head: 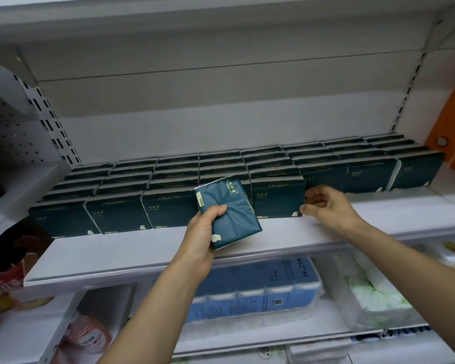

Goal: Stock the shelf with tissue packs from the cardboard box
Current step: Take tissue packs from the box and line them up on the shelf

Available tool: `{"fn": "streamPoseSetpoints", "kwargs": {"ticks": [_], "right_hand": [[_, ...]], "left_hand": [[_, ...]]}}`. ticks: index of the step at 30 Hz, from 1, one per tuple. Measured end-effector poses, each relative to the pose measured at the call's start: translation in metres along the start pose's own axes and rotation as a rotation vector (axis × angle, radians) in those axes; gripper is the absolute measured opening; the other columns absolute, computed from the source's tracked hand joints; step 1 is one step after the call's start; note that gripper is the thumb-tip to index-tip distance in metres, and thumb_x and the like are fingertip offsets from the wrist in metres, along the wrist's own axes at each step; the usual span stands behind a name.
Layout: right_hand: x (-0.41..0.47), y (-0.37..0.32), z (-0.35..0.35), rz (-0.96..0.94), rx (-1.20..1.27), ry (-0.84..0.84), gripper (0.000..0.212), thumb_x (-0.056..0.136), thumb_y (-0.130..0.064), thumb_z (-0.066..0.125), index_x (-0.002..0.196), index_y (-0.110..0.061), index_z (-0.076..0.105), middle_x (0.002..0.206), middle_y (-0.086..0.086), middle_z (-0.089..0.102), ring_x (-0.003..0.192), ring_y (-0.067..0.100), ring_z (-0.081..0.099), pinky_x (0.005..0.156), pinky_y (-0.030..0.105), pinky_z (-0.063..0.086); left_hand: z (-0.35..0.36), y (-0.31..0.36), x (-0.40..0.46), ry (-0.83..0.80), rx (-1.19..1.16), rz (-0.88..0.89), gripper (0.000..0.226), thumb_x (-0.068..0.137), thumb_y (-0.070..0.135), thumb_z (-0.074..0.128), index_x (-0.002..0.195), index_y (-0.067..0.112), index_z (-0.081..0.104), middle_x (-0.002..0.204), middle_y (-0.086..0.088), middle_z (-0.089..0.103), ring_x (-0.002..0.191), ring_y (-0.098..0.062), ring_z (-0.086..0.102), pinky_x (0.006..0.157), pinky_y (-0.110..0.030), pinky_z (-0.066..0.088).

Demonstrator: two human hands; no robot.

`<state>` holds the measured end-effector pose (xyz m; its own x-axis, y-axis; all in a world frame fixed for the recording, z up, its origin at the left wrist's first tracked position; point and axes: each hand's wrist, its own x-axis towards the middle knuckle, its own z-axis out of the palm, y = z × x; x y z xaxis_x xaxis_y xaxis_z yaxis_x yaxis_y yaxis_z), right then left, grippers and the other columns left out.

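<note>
left grip point(204, 233) curled round a tilted tissue pack point(227, 212), thumb across its face, pack jutting up and right of the palm above the shelf point(142, 248). right grip point(326, 206) pinching the right edge of a front-row pack point(277, 197), standing just left of its fingers.

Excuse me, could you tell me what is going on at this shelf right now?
A person is stocking a white shelf with dark teal tissue packs. The left hand grips one loose tissue pack, tilted, in front of the rows of packs already standing there. The right hand pinches the right edge of a front-row pack.
</note>
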<state>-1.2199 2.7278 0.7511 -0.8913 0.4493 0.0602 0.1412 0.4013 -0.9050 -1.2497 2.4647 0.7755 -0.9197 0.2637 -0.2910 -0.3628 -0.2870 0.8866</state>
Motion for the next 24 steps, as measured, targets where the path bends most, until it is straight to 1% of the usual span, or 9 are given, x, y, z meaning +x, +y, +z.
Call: {"fn": "streamPoseSetpoints", "kwargs": {"ticks": [3,5,8,12,14,16,19,21,24], "right_hand": [[-0.010,0.000,-0.001,-0.068,0.049,0.126,0.019,0.085,-0.003,0.069,0.099,-0.011,0.059,0.092,0.005,0.061,0.082,0.017,0.055,0.072,0.019,0.047],[-0.018,-0.001,-0.001,-0.138,0.108,0.174,0.008,0.089,-0.004,0.064,0.089,-0.011,0.062,0.083,0.006,0.062,0.076,0.014,0.056,0.068,0.020,0.048],[-0.029,-0.010,0.001,-0.193,0.170,0.152,0.021,0.096,-0.017,0.059,0.079,-0.007,0.066,0.068,0.009,0.064,0.057,0.007,0.055,0.057,0.016,0.045],[-0.040,-0.034,-0.001,-0.219,0.227,-0.024,0.040,0.094,-0.043,0.056,0.088,-0.006,0.071,0.074,0.014,0.068,0.060,0.013,0.056,0.052,0.017,0.042],[-0.041,-0.043,-0.007,-0.179,0.213,-0.197,0.050,0.088,-0.057,0.057,0.097,-0.011,0.071,0.083,0.009,0.071,0.068,0.015,0.060,0.056,0.024,0.044],[-0.042,-0.048,-0.014,-0.139,0.136,-0.387,0.055,0.083,-0.064,0.062,0.103,-0.014,0.071,0.092,0.004,0.073,0.080,0.016,0.064,0.063,0.029,0.050],[-0.041,-0.046,-0.023,-0.137,0.052,-0.522,0.043,0.082,-0.048,0.069,0.110,-0.015,0.068,0.103,0.004,0.073,0.094,0.018,0.068,0.074,0.034,0.055],[-0.036,-0.041,-0.033,-0.128,0.101,-0.476,0.034,0.085,-0.029,0.074,0.112,-0.010,0.066,0.104,0.011,0.072,0.090,0.021,0.069,0.073,0.036,0.054],[-0.026,-0.036,-0.064,-0.140,0.084,-0.352,0.032,0.084,-0.020,0.074,0.111,-0.007,0.062,0.100,0.010,0.073,0.088,0.022,0.070,0.070,0.036,0.054]], "left_hand": [[-0.002,-0.001,-0.002,-0.046,0.029,-0.008,0.024,0.092,0.020,0.065,0.116,0.015,0.069,0.096,0.003,0.078,0.088,-0.013,0.074,0.078,-0.031,0.056],[-0.004,-0.003,-0.004,-0.080,0.066,0.002,0.026,0.091,0.022,0.068,0.115,0.014,0.070,0.102,0.000,0.078,0.102,-0.019,0.072,0.091,-0.037,0.054],[-0.004,-0.005,-0.013,-0.127,0.127,0.041,0.040,0.080,0.031,0.074,0.116,0.015,0.069,0.107,-0.002,0.077,0.108,-0.022,0.070,0.100,-0.044,0.052],[0.006,-0.004,-0.019,-0.190,0.189,0.090,0.050,0.071,0.034,0.075,0.117,0.015,0.069,0.104,-0.001,0.078,0.096,-0.016,0.073,0.093,-0.044,0.057],[0.017,-0.005,-0.016,-0.185,0.186,0.107,0.043,0.077,0.032,0.075,0.117,0.017,0.068,0.104,0.001,0.077,0.096,-0.015,0.072,0.087,-0.038,0.058],[0.031,-0.010,-0.014,-0.163,0.149,0.114,0.034,0.087,0.029,0.072,0.120,0.021,0.064,0.109,0.000,0.076,0.099,-0.016,0.071,0.088,-0.036,0.056],[0.058,-0.025,-0.012,-0.194,0.170,0.138,0.035,0.094,0.031,0.065,0.127,0.022,0.058,0.117,0.001,0.074,0.107,-0.017,0.070,0.098,-0.041,0.053],[0.075,-0.035,-0.011,-0.244,0.205,0.150,0.036,0.096,0.029,0.063,0.130,0.022,0.056,0.122,0.002,0.072,0.109,-0.015,0.069,0.095,-0.037,0.056],[0.094,-0.042,-0.006,-0.232,0.255,0.153,0.041,0.097,0.029,0.062,0.135,0.019,0.050,0.128,-0.001,0.067,0.110,-0.012,0.067,0.091,-0.031,0.056]]}}
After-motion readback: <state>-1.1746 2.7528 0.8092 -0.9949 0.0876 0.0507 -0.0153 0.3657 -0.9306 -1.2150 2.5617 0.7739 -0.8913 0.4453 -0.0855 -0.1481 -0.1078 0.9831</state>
